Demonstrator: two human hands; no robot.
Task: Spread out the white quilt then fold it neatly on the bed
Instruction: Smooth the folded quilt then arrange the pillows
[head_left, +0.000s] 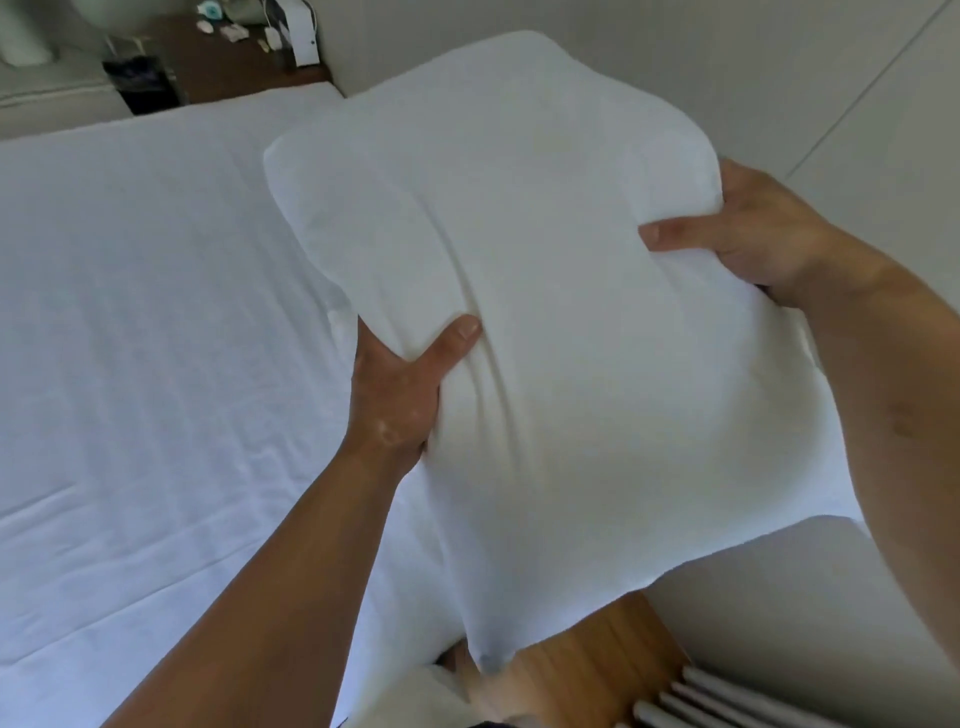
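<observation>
Holding a white pillow (545, 312) above the bed (234, 111): left hand (400, 384) and right hand (753, 234) each grip an opposite edge, thumbs pressed on top, other fingers hidden behind. The step is probably clearing it away; level grips and a wide swing would spare the flat white quilt (156, 338), apparently lying creased over the bed. Beyond: dark nightstand (234, 62), pale walls (675, 52), wooden floor (587, 654).

Apparent pillow (545, 322) gripped by left hand (400, 384) and right hand (753, 234)
</observation>
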